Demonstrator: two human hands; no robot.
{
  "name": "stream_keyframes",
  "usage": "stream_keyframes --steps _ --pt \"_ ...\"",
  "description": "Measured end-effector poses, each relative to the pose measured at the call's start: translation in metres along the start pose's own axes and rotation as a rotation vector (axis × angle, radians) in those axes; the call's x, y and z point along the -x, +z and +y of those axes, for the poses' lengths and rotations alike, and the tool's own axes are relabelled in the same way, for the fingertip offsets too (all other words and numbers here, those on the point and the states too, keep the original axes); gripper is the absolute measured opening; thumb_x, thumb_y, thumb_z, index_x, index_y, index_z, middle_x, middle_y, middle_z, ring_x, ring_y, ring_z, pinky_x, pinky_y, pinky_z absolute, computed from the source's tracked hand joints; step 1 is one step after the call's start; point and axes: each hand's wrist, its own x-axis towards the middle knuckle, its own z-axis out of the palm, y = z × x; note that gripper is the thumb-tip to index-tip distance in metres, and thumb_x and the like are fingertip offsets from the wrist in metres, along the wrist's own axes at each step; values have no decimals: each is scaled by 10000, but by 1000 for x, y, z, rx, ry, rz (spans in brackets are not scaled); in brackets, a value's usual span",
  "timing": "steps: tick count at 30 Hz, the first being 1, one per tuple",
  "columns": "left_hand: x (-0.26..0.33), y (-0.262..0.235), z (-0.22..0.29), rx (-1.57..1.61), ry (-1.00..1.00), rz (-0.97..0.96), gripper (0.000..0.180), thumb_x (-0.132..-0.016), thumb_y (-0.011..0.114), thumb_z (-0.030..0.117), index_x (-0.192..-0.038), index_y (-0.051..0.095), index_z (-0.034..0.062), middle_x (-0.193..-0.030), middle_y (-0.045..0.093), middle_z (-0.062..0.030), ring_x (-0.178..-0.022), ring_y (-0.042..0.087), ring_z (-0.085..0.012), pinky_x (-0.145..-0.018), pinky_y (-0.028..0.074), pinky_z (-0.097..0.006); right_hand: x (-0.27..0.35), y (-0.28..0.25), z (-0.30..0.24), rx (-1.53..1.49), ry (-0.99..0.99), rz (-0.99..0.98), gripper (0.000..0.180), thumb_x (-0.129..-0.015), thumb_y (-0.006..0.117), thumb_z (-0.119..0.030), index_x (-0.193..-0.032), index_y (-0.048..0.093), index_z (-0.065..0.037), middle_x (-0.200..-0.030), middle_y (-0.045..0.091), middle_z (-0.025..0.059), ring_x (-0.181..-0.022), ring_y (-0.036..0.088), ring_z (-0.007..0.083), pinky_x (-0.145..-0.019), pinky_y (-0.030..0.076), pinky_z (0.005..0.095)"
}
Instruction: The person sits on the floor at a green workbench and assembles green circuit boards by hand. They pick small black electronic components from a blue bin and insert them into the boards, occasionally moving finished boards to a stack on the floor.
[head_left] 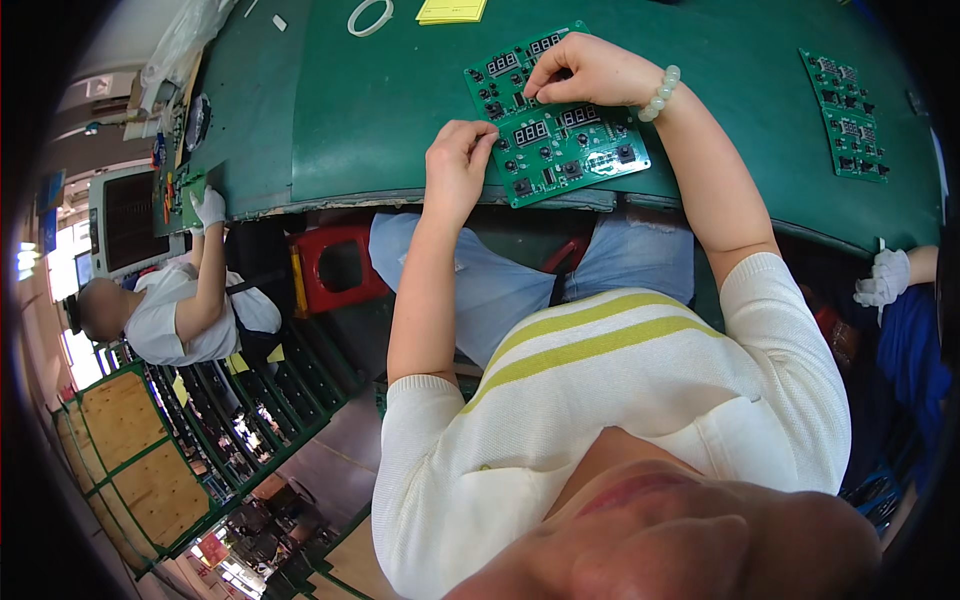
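A green circuit board panel (590, 148) with two similar halves lies at the front edge of the green table, its near corner over the edge. It carries black digit displays, black buttons and small parts. My left hand (460, 165) is closed at the panel's left side, thumb and forefinger pinching its edge near the middle. Over the far half, my right hand (597, 72) reaches in from the right, fingers pinched together close to the board's surface. Whatever those fingertips hold, if anything, is hidden. A pale green bead bracelet (659, 94) circles my right wrist.
Another green circuit board (845, 118) lies at the table's right. A white tape ring (370, 17) and a yellow paper pad (452, 10) are at the far side. At left, a gloved co-worker (190, 290) handles a green board; a gloved hand (884, 278) shows at right.
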Motion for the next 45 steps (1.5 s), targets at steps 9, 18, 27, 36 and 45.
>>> stream_keyframes --steps 9,18,27,36,45 --pt "-1 -3 -4 -27 124 -22 99 -849 678 12 -941 712 1 -876 661 -138 -787 650 -294 -703 522 -368 -2 10 -9 375 167 -104 174 -787 727 -138 -888 746 2 -786 712 137 -715 684 245 -704 538 342" --pt "-3 -6 -4 -64 171 -20 96 -833 692 7 -924 723 10 -858 651 -131 -793 652 -292 -705 525 -369 -1 13 -11 447 72 -122 168 -779 732 -126 -918 764 -37 -880 722 113 -811 691 272 -777 544 370" --pt "-2 -6 -11 122 24 -56 166 -837 701 5 -1002 715 10 -894 655 -107 -766 641 -208 -685 514 -330 4 20 -28 657 118 -34 93 -738 750 -126 -812 755 -70 -866 709 98 -854 687 292 -785 545 404" --pt "32 -3 2 -57 266 26 478 -761 810 109 -1202 646 29 -1169 644 -95 -1018 618 -211 -791 512 -328 2 28 -34 673 153 -3 90 -721 748 -117 -793 756 -64 -773 709 115 -783 695 288 -735 554 412" --pt "44 4 8 -129 255 -36 1027 -603 921 287 -1431 382 5 -1316 532 -164 -1170 531 -311 -1008 422 -414 -9 -24 6 -1157 320 282 179 -972 534 -18 -1125 603 44 -859 582 60 -605 441 68 -460 305 171"
